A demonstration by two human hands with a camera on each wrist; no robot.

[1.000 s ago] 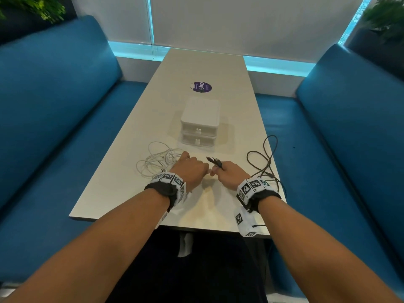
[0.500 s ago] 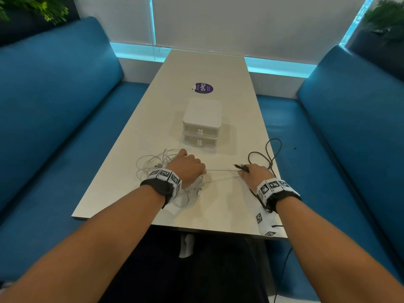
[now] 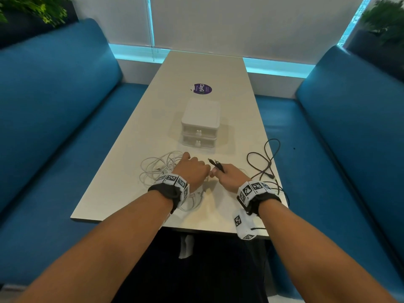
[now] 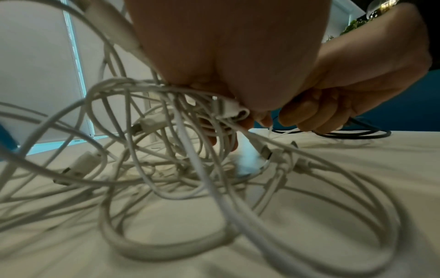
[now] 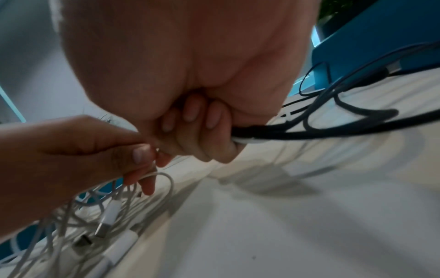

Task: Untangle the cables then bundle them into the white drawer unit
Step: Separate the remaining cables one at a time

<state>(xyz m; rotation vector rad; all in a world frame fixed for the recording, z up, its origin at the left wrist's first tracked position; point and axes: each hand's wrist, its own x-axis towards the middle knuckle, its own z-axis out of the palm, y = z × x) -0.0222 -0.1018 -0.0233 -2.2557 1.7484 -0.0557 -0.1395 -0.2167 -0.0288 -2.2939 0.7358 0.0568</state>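
A tangle of white cables (image 3: 157,169) lies on the table's near left. My left hand (image 3: 192,171) grips a bunch of its strands (image 4: 166,169), fingers curled. My right hand (image 3: 229,178) is right beside it, knuckles nearly touching. It holds a folded black cable (image 5: 309,131) in its fist along with a white strand, and the black plug ends (image 3: 216,165) stick out past the thumb. The rest of the black cable (image 3: 264,162) loops loosely at the table's right edge. The white drawer unit (image 3: 200,123) stands behind my hands with both drawers closed.
A purple round sticker (image 3: 203,89) sits on the beige table (image 3: 229,127) beyond the drawer unit. Blue benches (image 3: 54,127) flank the table on both sides. Part of the black cable hangs over the right table edge.
Half a second ago my right hand was out to the right with a white strand stretched from the left hand. It has come back left, next to the left hand.
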